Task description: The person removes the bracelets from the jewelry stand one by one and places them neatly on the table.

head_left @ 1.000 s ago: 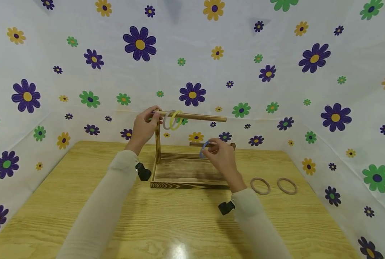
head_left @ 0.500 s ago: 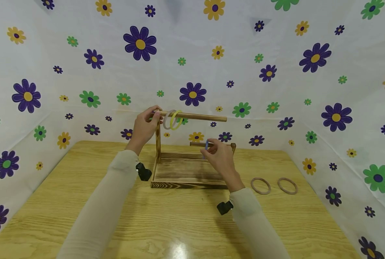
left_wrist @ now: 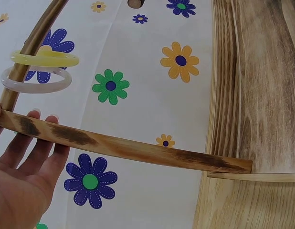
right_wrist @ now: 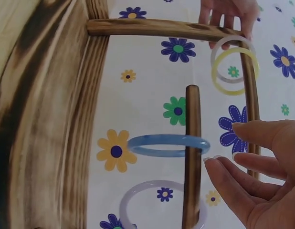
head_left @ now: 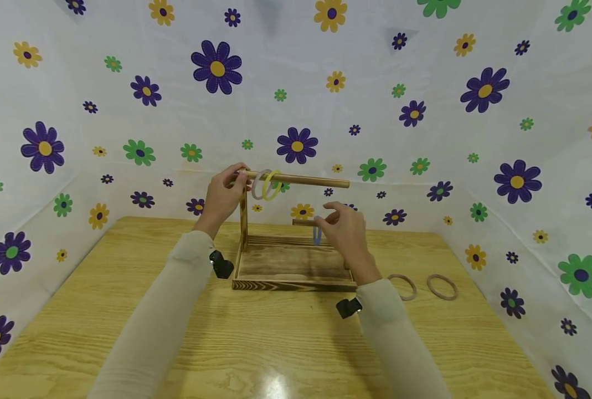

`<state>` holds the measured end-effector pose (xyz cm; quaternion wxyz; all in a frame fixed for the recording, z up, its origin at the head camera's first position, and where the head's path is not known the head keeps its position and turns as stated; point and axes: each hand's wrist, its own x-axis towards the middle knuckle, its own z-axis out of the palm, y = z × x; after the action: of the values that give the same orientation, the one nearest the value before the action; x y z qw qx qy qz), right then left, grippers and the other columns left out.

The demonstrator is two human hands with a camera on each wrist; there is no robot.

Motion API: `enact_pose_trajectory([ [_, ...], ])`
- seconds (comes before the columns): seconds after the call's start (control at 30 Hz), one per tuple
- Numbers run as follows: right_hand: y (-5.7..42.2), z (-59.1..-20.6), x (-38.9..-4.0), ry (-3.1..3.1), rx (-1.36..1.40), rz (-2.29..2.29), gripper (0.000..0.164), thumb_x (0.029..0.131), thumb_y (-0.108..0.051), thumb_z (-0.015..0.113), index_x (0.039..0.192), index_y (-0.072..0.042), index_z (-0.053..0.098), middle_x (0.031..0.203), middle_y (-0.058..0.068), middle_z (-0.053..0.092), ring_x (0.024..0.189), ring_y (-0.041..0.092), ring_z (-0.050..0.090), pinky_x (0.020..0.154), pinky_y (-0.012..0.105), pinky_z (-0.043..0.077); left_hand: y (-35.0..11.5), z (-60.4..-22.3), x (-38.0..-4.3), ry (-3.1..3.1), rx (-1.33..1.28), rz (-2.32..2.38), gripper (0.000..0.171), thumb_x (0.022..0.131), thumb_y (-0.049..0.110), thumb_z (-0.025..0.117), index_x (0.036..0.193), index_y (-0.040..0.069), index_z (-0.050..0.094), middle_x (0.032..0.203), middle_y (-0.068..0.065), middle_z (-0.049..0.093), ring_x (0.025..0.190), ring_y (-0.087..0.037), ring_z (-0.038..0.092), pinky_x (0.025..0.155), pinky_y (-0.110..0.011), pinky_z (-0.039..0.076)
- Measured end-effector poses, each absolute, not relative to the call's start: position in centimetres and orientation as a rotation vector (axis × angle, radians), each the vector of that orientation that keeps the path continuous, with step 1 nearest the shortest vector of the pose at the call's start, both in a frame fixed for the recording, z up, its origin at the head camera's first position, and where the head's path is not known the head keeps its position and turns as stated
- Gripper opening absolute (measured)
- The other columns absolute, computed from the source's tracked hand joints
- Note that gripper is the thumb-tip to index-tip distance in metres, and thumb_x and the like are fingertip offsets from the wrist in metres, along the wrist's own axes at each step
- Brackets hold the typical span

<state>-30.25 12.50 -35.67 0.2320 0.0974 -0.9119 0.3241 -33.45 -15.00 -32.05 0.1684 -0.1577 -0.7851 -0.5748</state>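
My left hand (head_left: 224,194) grips the top left corner of a wooden bangle stand (head_left: 296,286), its fingers behind the post in the left wrist view. On the upper rod (head_left: 315,180), beside that hand, hang a yellow bangle (left_wrist: 47,62) and a pale lavender bangle (left_wrist: 37,88). A blue bangle (right_wrist: 157,139) hangs around the lower rod (right_wrist: 193,109). Further along that rod is another lavender bangle (right_wrist: 124,207), partly behind it. My right hand (head_left: 348,233) is beside the blue bangle, fingers spread and holding nothing; it hides the lower rod's right end in the head view.
Two brownish bangles lie on the wooden table to the right of the stand; the nearer one (head_left: 409,282) is partly covered by my right wrist, the farther one (head_left: 442,287) is in full view. A flower-patterned cloth (head_left: 296,50) surrounds the table behind and at both sides.
The blue bangle, pinched in my right hand before, turned edge-on and now hangs on the lower rod. My right fingers have let go and spread. The left hand stays put.
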Motion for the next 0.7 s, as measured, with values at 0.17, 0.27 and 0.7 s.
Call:
enact_pose_trajectory([
  [0.17, 11.8, -34.6, -30.4, -2.516, 0.302, 0.909, 0.04, 0.094, -0.026, 0.077, 0.126, -0.004, 0.072, 0.094, 0.017, 0.08, 0.082, 0.031, 0.078, 0.07, 0.044, 0.063, -14.8, -31.7, -33.1, -2.24, -0.437, -1.661, 0.036, 0.111, 0.017, 0.046, 0.14, 0.001, 0.059, 0.127, -0.032, 0.065, 0.117, -0.041, 0.066, 0.089, -0.027, 0.054],
  [0.27, 11.2, -34.2, -30.6, -2.514, 0.325, 0.934, 0.039, 0.094, -0.026, 0.077, 0.125, -0.004, 0.072, 0.095, 0.018, 0.08, 0.083, 0.031, 0.078, 0.069, 0.043, 0.064, -14.7, -31.5, -33.0, -2.249, -0.423, -1.679, 0.035, 0.111, 0.016, 0.047, 0.14, 0.001, 0.059, 0.128, -0.031, 0.065, 0.118, -0.042, 0.065, 0.093, -0.033, 0.054],
  [0.7, 7.4, -32.7, -31.4, -2.497, 0.418, 1.062, 0.03, 0.094, -0.025, 0.076, 0.117, -0.005, 0.076, 0.101, 0.016, 0.08, 0.09, 0.029, 0.078, 0.077, 0.041, 0.064, -14.7, -31.4, -32.8, -2.246, -0.413, -1.664, 0.034, 0.111, 0.016, 0.047, 0.138, 0.0, 0.06, 0.128, -0.031, 0.065, 0.119, -0.044, 0.065, 0.096, -0.045, 0.055],
])
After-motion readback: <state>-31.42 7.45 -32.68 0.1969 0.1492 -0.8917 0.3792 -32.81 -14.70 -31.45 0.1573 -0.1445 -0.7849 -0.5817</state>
